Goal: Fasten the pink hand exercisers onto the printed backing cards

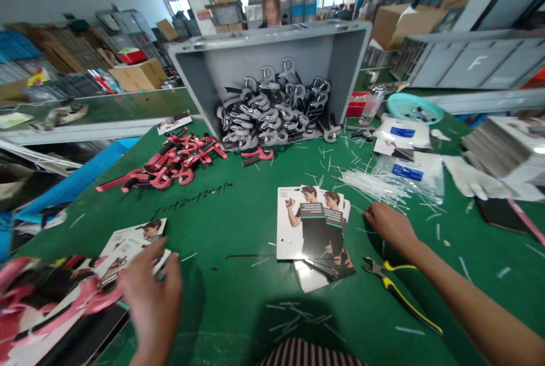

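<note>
Green bench (238,230), grey crate (272,54) far back. Left hand (151,298) rests loose-fingered on a packaged pink gripper (63,298) near left (blurry); right hand (389,224), fingers spread, touches white ties (374,184) beside the cards (313,224).

A: left hand (151,298) status?
B: low, near the body, back of hand up, fingers loosely spread and pointing away, blurred. Grip can't be judged

A: right hand (389,225)?
B: forearm bare, running in from the lower right corner, arm stretched forward. Palm down, fingers curled toward the surface, nothing visibly held
</note>
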Action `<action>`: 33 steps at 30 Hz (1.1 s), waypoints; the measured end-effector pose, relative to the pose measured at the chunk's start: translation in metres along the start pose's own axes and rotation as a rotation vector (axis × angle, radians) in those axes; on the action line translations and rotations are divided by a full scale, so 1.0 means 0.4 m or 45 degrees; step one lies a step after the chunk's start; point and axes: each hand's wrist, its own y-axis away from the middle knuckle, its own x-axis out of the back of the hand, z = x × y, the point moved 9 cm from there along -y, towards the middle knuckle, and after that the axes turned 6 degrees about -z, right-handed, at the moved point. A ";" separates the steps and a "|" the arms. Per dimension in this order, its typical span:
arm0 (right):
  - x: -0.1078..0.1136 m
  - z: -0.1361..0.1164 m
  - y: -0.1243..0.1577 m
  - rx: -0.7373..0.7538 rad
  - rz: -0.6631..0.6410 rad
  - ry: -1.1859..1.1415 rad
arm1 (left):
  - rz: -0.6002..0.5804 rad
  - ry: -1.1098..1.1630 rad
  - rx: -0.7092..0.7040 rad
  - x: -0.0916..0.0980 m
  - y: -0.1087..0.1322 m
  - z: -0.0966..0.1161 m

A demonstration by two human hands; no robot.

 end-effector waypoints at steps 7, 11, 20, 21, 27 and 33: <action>0.161 -0.066 0.137 0.395 0.201 0.042 | -0.695 0.565 -0.754 -0.392 0.100 0.461; 0.229 -0.182 0.264 0.741 0.053 -0.266 | -0.772 0.518 -0.954 -0.402 0.124 0.610; 0.105 -0.345 0.211 0.568 -0.509 -1.670 | -0.749 0.692 -0.329 -0.407 0.128 0.457; 0.080 -0.364 0.207 0.544 -0.519 -1.763 | -0.745 0.666 -0.332 -0.400 0.129 0.453; 0.017 -0.374 0.214 0.386 -0.402 -1.974 | -0.838 0.586 -0.316 -0.430 0.101 0.412; 0.007 -0.322 0.209 0.209 -0.309 -2.211 | -0.750 0.448 0.104 -0.575 0.045 0.235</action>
